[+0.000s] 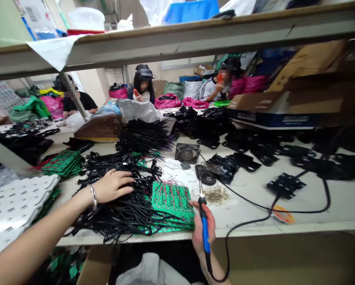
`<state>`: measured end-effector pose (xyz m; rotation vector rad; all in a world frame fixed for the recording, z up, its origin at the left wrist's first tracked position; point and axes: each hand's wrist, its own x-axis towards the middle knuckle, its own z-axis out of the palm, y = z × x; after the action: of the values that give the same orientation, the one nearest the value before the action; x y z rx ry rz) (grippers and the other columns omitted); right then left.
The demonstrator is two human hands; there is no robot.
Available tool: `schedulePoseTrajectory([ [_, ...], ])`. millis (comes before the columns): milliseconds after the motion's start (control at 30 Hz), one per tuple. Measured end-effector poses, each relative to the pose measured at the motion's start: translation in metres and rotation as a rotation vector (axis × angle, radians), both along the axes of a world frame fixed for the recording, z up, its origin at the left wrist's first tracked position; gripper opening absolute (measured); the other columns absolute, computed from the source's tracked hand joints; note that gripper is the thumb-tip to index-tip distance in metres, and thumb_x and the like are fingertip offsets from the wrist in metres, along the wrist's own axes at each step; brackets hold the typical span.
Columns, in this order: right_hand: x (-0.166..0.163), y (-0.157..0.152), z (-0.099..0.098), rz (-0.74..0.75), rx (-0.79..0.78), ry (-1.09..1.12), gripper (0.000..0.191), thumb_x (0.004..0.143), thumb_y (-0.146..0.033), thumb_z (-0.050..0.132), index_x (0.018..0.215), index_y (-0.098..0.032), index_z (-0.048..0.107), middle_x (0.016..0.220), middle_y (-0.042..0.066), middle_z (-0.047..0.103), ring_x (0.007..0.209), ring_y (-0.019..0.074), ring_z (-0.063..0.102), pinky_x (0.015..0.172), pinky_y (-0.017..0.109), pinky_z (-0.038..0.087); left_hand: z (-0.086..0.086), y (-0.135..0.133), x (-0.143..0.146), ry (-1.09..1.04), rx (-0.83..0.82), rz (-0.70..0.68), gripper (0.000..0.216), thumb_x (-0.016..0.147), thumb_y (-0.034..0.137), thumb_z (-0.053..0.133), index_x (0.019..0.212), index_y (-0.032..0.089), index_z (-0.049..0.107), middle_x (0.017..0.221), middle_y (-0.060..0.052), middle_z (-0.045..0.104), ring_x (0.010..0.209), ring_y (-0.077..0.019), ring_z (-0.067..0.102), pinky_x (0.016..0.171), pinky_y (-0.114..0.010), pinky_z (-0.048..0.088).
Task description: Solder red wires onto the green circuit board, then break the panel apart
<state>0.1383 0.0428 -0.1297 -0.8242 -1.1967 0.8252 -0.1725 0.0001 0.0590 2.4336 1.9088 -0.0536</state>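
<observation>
My left hand [114,185] rests palm down on a tangled pile of black cables [127,206], fingers curled into the wires; a bracelet circles the wrist. My right hand [203,231] is closed round the blue handle of a soldering iron [203,215], whose metal tip points up and away at the table's front edge. Between the two hands lies a stack of green circuit boards [172,202] with red wires on them. The iron's black cord [254,221] loops off to the right.
White punched sheets [14,206] and more green boards [65,162] lie at the left. A small black fan [187,152], black plastic parts [286,185] and a cardboard box [284,109] sit further back. A shelf [177,37] hangs overhead. Other people sit beyond the table.
</observation>
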Motion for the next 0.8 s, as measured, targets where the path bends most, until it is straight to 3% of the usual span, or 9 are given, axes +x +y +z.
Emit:
schedulePoseTrajectory([
  [100, 0.005, -0.001, 0.001, -0.017, 0.044, -0.027, 0.035, 0.087, -0.025, 0.054, 0.122, -0.02, 0.05, 0.109, 0.01, 0.067, 0.106, 0.0239, 0.062, 0.097, 0.049, 0.041, 0.02, 0.052, -0.011, 0.07, 0.034, -0.042, 0.043, 0.093, 0.048, 0.036, 0.117, 0.023, 0.062, 0.123, -0.005, 0.062, 0.109, -0.0181, 0.059, 0.095, -0.03, 0.044],
  [167, 0.005, 0.001, 0.006, -0.009, 0.063, -0.034, 0.035, 0.088, -0.024, 0.052, 0.123, -0.021, 0.05, 0.109, 0.01, 0.067, 0.104, 0.0236, 0.063, 0.096, 0.048, 0.043, 0.023, 0.096, -0.016, 0.178, 0.064, -0.023, 0.037, 0.092, 0.041, 0.039, 0.111, 0.022, 0.065, 0.112, -0.004, 0.066, 0.1, -0.0179, 0.062, 0.086, -0.028, 0.047],
  [300, 0.004, 0.006, 0.021, 0.01, 0.063, -0.046, 0.035, 0.089, -0.023, 0.05, 0.124, -0.022, 0.05, 0.106, 0.008, 0.068, 0.099, 0.0217, 0.065, 0.09, 0.043, 0.049, 0.006, 0.185, -0.019, 0.274, 0.115, -0.021, 0.031, 0.09, 0.03, 0.043, 0.107, 0.02, 0.067, 0.103, -0.007, 0.067, 0.096, -0.0202, 0.061, 0.08, -0.029, 0.047],
  [433, 0.005, 0.005, 0.03, -0.005, 0.036, -0.097, 0.034, 0.09, -0.026, 0.047, 0.124, -0.021, 0.05, 0.103, 0.009, 0.067, 0.096, 0.0224, 0.065, 0.088, 0.045, 0.051, -0.018, 0.249, -0.008, 0.3, 0.17, -0.1, 0.03, 0.088, 0.029, 0.047, 0.108, 0.019, 0.067, 0.103, -0.01, 0.065, 0.1, -0.0243, 0.056, 0.081, -0.033, 0.044],
  [567, 0.008, 0.001, 0.027, -0.001, 0.041, -0.156, 0.033, 0.091, -0.03, 0.047, 0.123, -0.022, 0.052, 0.101, 0.008, 0.068, 0.095, 0.0224, 0.065, 0.085, 0.043, 0.052, -0.029, 0.277, 0.005, 0.307, 0.18, -0.172, 0.022, 0.083, 0.027, 0.056, 0.098, 0.021, 0.07, 0.104, -0.01, 0.063, 0.105, -0.0267, 0.051, 0.085, -0.036, 0.04],
  [633, 0.01, 0.0, 0.023, 0.018, 0.043, -0.154, 0.034, 0.092, -0.029, 0.046, 0.125, -0.022, 0.051, 0.103, 0.009, 0.067, 0.097, 0.023, 0.065, 0.086, 0.043, 0.052, -0.026, 0.278, -0.001, 0.296, 0.215, -0.166, 0.033, 0.085, 0.033, 0.054, 0.114, 0.021, 0.064, 0.117, -0.011, 0.058, 0.112, -0.0277, 0.048, 0.088, -0.038, 0.039],
  [733, 0.012, 0.0, 0.015, 0.051, 0.061, -0.149, 0.035, 0.092, -0.028, 0.045, 0.126, -0.022, 0.05, 0.107, 0.01, 0.066, 0.099, 0.0247, 0.064, 0.087, 0.046, 0.051, -0.015, 0.265, -0.032, 0.327, 0.287, -0.184, 0.067, 0.079, 0.048, 0.061, 0.139, 0.023, 0.041, 0.14, -0.013, 0.042, 0.127, -0.0301, 0.036, 0.101, -0.042, 0.031],
  [800, 0.012, 0.001, 0.01, 0.048, 0.065, -0.147, 0.036, 0.092, -0.028, 0.045, 0.127, -0.021, 0.05, 0.107, 0.01, 0.066, 0.098, 0.025, 0.064, 0.086, 0.046, 0.052, -0.011, 0.252, -0.06, 0.411, 0.28, -0.184, 0.078, 0.073, 0.049, 0.068, 0.14, 0.022, 0.039, 0.145, -0.014, 0.037, 0.133, -0.0336, 0.029, 0.107, -0.047, 0.023],
])
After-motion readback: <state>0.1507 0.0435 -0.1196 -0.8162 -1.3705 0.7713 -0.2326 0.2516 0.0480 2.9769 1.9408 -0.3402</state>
